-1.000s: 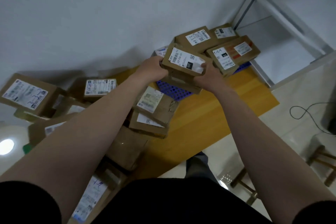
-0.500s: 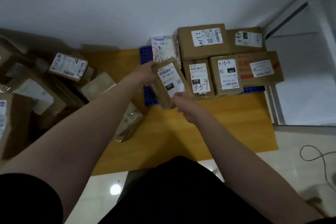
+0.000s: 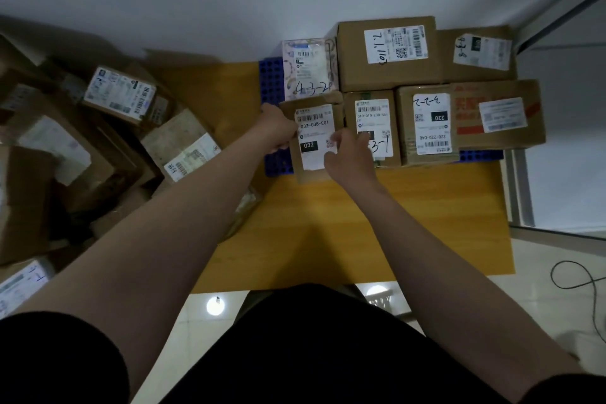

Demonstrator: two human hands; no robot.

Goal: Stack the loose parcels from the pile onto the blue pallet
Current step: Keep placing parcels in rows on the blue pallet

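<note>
Parcel work centres at 12 o'clock, where the 032 parcel (image 3: 314, 141) sits on the near left corner of the blue pallet (image 3: 271, 79), label up. The left hand (image 3: 277, 128) grips the parcel's 9 o'clock edge with curled fingers. The right hand (image 3: 349, 157) lies over its 3 o'clock edge, and its bent fingers seem to pinch that side, though blur makes the hold hard to read. Touching it at 3 o'clock is a brown box (image 3: 372, 128), and at 12 o'clock a floral box (image 3: 308, 67). More labelled cartons fill the pallet toward 1 and 2 o'clock. The pile of loose parcels (image 3: 121, 98) lies at 9 to 10 o'clock, well apart from the pallet. A yellow mat (image 3: 393, 223) spreads under the pallet.
</note>
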